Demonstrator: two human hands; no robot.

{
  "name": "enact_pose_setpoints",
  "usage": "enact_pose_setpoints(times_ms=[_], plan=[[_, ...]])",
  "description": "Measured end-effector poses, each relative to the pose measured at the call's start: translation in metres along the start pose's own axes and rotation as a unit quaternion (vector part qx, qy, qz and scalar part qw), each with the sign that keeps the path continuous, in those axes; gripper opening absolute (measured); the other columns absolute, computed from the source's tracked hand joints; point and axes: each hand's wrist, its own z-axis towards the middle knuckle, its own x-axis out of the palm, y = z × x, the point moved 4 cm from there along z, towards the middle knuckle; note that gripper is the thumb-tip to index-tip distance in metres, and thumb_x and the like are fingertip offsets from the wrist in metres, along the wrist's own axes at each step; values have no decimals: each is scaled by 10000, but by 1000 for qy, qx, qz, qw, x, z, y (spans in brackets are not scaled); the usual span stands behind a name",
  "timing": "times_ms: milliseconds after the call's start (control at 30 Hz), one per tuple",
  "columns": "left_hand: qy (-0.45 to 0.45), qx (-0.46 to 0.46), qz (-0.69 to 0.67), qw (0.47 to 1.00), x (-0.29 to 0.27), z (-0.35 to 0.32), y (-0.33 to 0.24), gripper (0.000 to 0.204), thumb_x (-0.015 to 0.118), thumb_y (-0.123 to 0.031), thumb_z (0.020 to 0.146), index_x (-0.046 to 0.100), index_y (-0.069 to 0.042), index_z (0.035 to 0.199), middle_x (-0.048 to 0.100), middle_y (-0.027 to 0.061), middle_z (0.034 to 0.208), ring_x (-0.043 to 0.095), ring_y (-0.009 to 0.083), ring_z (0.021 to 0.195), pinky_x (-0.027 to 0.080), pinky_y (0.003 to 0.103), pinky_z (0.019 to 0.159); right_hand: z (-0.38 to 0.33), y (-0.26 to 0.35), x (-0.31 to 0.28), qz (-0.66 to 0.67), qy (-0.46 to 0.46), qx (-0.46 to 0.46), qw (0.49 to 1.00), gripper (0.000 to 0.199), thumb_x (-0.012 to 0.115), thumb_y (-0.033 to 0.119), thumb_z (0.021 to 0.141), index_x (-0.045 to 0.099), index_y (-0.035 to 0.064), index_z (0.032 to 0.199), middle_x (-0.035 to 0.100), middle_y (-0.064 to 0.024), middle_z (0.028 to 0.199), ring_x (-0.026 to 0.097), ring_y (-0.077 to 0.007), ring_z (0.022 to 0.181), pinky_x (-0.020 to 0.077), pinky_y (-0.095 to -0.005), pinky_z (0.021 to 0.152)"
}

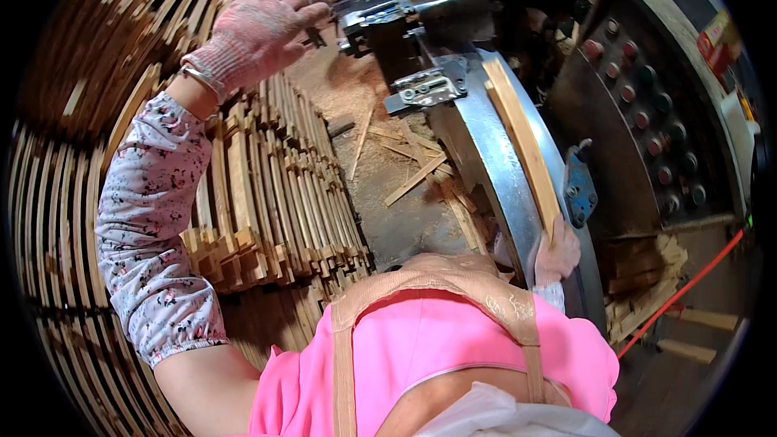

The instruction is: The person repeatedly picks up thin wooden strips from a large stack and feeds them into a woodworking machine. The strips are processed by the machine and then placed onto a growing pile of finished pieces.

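Note:
My left hand (259, 36), in a pinkish knit glove, is raised at the upper left beside stacked wooden strips. Its fingers are stretched out and no held thing shows. On the right, my gloved right hand (557, 255) grips the near end of a pale wooden strip (522, 142). That strip lies lengthwise along the shiny metal bed (484, 146) of a woodworking machine. Its far end reaches close to a metal clamp-like fitting (425, 89) on the bed. The fingertips of my right hand are partly hidden.
Stacked notched wooden strips (283, 178) stand left of the machine, with more piles (57, 202) beyond. Offcuts (415, 179) and sawdust litter the floor between. A blue bracket (579, 186) sits at the bed's right edge, near a button-covered control cabinet (639, 113). A red strip (680, 295) slants lower right.

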Motion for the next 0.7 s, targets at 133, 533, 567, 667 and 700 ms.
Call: enact_pose_setpoints(times_ms=[133, 533, 567, 667, 700], plan=[[-6, -75, -8, 997, 11, -66, 72, 599, 702, -236, 900, 551, -190, 1478, 609, 102, 1451, 568, 314, 1347, 480, 443, 1118, 127, 86, 64, -2, -101, -52, 993, 525, 719, 372, 934, 600, 235, 1427, 686, -54, 1246, 642, -290, 1124, 544, -437, 940], [217, -564, -42, 795, 178, -442, 280, 625, 680, -312, 904, 546, -160, 1496, 664, 225, 1365, 669, 384, 1218, 556, 450, 1030, 111, 104, 93, 46, 105, 48, 992, 628, 664, 373, 965, 498, 248, 1558, 683, -182, 1275, 636, -420, 1171, 524, -533, 990], [214, -569, -9, 794, 202, -494, 292, 632, 692, -315, 895, 550, -148, 1488, 695, 232, 1306, 693, 406, 1170, 582, 468, 989, 84, 75, 92, 39, 96, 21, 994, 622, 672, 359, 960, 511, 236, 1548, 676, -174, 1289, 625, -411, 1187, 520, -525, 1001], [236, -614, -3, 753, 244, -571, 279, 622, 721, -260, 881, 564, -123, 1467, 699, 230, 1290, 677, 431, 1186, 574, 516, 995, 4, 11, 59, 15, 94, 35, 995, 593, 692, 327, 940, 554, 190, 1501, 669, -165, 1298, 612, -404, 1187, 512, -519, 1000], [242, -620, 3, 746, 258, -610, 287, 601, 718, -191, 869, 579, -127, 1450, 709, 230, 1264, 672, 437, 1193, 569, 518, 1003, -4, 8, 49, 20, 92, 37, 995, 582, 698, 318, 933, 569, 173, 1482, 668, -164, 1296, 612, -405, 1179, 510, -520, 994]])
